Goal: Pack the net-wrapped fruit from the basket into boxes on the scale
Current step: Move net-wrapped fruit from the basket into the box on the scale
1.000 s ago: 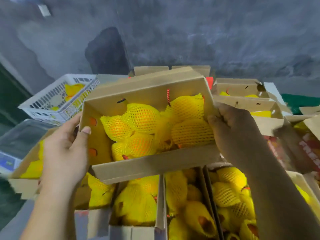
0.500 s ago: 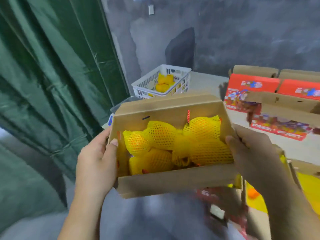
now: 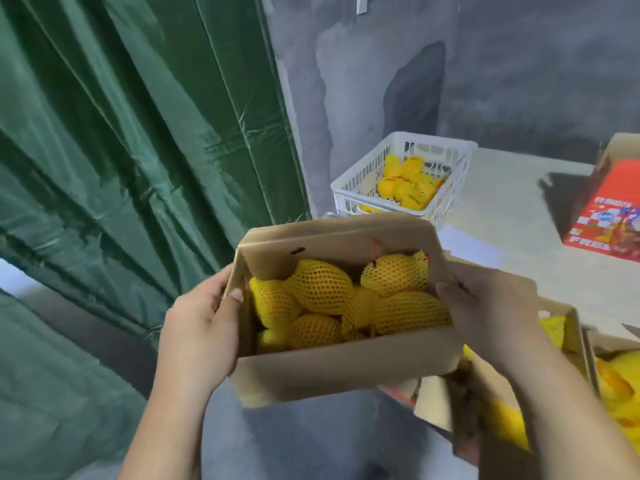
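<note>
Head view: a cardboard box (image 3: 346, 368) full of net-wrapped fruit (image 3: 322, 289) is held up in the air by both hands, off to the left of the table (image 3: 512, 209). The left hand (image 3: 201, 330) is wrapped round the box's left end, thumb hooked over the rim and pressed against the inside wall, fingers curled underneath out of sight. The right hand (image 3: 485, 313) is clamped on the right end the same way, thumb lying along the top edge right next to the fruit. About half a dozen yellow netted pieces are packed tight in the box, with a bit of red string (image 3: 374, 252) seen at the back wall.

Behind the box, a white basket (image 3: 363, 174) is parked at the table's far left corner with a few more netted fruit (image 3: 408, 185) left in it. More open boxes (image 3: 568, 327) with yellow fruit are seen at the lower right, partly hidden by the right forearm. A red printed carton (image 3: 609, 216) is sat at the far right. A green curtain (image 3: 131, 133) is hung on the left. No scale can be made out.
</note>
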The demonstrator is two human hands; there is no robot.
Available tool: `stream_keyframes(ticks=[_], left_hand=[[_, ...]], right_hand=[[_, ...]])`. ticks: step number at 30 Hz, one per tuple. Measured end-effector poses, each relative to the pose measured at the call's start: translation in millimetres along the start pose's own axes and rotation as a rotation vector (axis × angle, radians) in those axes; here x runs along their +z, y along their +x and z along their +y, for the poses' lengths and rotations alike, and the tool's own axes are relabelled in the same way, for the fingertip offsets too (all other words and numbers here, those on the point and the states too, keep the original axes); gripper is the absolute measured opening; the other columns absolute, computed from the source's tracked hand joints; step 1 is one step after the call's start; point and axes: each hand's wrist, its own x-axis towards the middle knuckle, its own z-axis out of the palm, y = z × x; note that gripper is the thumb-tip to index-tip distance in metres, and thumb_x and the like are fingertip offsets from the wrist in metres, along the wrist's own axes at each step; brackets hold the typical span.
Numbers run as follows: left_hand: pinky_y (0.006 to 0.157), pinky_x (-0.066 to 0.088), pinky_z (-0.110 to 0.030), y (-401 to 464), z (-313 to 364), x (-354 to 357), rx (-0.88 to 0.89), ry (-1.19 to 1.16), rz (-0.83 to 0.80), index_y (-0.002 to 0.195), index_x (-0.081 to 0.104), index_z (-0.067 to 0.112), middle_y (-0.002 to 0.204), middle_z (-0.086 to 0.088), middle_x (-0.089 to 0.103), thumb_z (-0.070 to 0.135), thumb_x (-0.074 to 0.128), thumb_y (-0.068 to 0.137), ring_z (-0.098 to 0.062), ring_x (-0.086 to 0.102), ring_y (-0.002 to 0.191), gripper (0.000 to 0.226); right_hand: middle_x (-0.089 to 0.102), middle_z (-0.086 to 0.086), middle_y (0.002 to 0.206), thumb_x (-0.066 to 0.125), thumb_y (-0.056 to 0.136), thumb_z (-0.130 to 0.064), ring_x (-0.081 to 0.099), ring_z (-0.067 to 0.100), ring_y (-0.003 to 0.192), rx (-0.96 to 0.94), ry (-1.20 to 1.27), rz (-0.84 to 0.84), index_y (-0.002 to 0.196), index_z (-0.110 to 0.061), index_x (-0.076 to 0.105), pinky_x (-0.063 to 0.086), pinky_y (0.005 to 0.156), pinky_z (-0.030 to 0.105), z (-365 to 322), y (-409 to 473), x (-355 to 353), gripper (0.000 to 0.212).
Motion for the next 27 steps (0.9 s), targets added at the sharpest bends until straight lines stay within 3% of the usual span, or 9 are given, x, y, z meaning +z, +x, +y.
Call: stream_keyframes(ticks=[2, 4, 9, 13, 18, 21, 22, 24, 27], left_hand=[[0.087, 0.058, -0.044, 45, -4, 3, 0.013, -0.003, -0.01, 0.117, 0.061, 0.073, 0.106, 0.031, 0.073, 0.029, 0.053, 0.1, -0.013, 0.07, 0.099, 0.048], [0.092, 0.058, -0.042, 91, -8, 7, 0.025, 0.006, -0.008, 0.115, 0.061, 0.074, 0.105, 0.034, 0.071, 0.038, 0.048, 0.093, -0.011, 0.069, 0.106, 0.044], [0.085, 0.061, -0.047, 203, -26, 32, 0.093, -0.02, -0.078, 0.103, 0.068, 0.061, 0.092, 0.019, 0.075, 0.036, 0.05, 0.087, -0.018, 0.072, 0.092, 0.034], [0.075, 0.054, -0.03, 292, -36, 72, 0.212, -0.03, -0.224, 0.114, 0.064, 0.063, 0.091, 0.028, 0.072, 0.036, 0.05, 0.091, 0.003, 0.067, 0.082, 0.038], [0.075, 0.054, -0.027, 382, -61, 131, 0.273, -0.164, -0.463, 0.117, 0.064, 0.067, 0.091, 0.04, 0.07, 0.038, 0.056, 0.094, 0.016, 0.063, 0.079, 0.037], [0.09, 0.058, -0.042, 426, -81, 162, 0.268, -0.193, -0.664, 0.127, 0.075, 0.031, 0.115, 0.005, 0.078, 0.026, 0.061, 0.097, -0.009, 0.069, 0.099, 0.034], [0.081, 0.061, -0.043, 435, -85, 171, 0.277, -0.209, -0.722, 0.117, 0.076, 0.027, 0.102, 0.001, 0.079, 0.023, 0.06, 0.095, -0.011, 0.072, 0.089, 0.028], [0.065, 0.06, -0.026, 443, -92, 185, 0.264, -0.281, -0.799, 0.111, 0.077, 0.028, 0.082, 0.016, 0.079, 0.009, 0.058, 0.1, 0.0, 0.074, 0.075, 0.029], [0.063, 0.058, -0.019, 439, -99, 201, 0.153, -0.423, -0.871, 0.101, 0.08, 0.047, 0.094, 0.017, 0.08, 0.003, 0.055, 0.105, -0.004, 0.077, 0.084, 0.051]], right_hand=[[0.061, -0.001, 0.067, 0.054, 0.099, -0.012, 0.056, 0.005, 0.065, 0.03, 0.044, -0.035, 0.073, -0.017, 0.059, 0.041, 0.061, 0.023, -11, 40, 19, 0.027], [0.065, 0.006, 0.073, 0.052, 0.1, -0.014, 0.06, 0.021, 0.072, 0.057, 0.098, -0.043, 0.08, -0.013, 0.061, 0.043, 0.065, 0.034, -17, 76, 35, 0.022], [0.074, -0.004, 0.08, 0.049, 0.088, -0.036, 0.068, 0.018, 0.081, 0.112, 0.223, 0.127, 0.096, -0.026, 0.07, 0.054, 0.076, 0.039, -22, 134, 71, 0.025], [0.072, -0.004, 0.076, 0.056, 0.096, -0.021, 0.066, 0.025, 0.08, 0.211, 0.262, 0.254, 0.092, -0.023, 0.071, 0.05, 0.077, 0.042, -11, 165, 106, 0.015], [0.067, -0.003, 0.07, 0.059, 0.1, -0.002, 0.056, 0.008, 0.066, 0.322, 0.152, 0.392, 0.082, -0.019, 0.07, 0.042, 0.066, 0.031, -15, 184, 144, 0.026], [0.069, 0.009, 0.079, 0.061, 0.097, -0.001, 0.061, 0.021, 0.073, 0.394, 0.06, 0.425, 0.088, -0.013, 0.069, 0.039, 0.067, 0.031, -24, 189, 164, 0.017], [0.066, 0.006, 0.077, 0.061, 0.096, 0.002, 0.059, 0.021, 0.073, 0.415, 0.028, 0.437, 0.084, -0.014, 0.066, 0.037, 0.066, 0.03, -27, 190, 173, 0.02], [0.064, 0.003, 0.076, 0.059, 0.093, 0.007, 0.055, 0.017, 0.073, 0.461, 0.025, 0.46, 0.081, -0.016, 0.064, 0.041, 0.066, 0.027, -29, 189, 194, 0.026], [0.072, 0.006, 0.09, 0.058, 0.093, 0.007, 0.061, 0.004, 0.078, 0.544, 0.069, 0.565, 0.097, -0.013, 0.073, 0.047, 0.07, 0.023, -33, 186, 218, 0.025]])
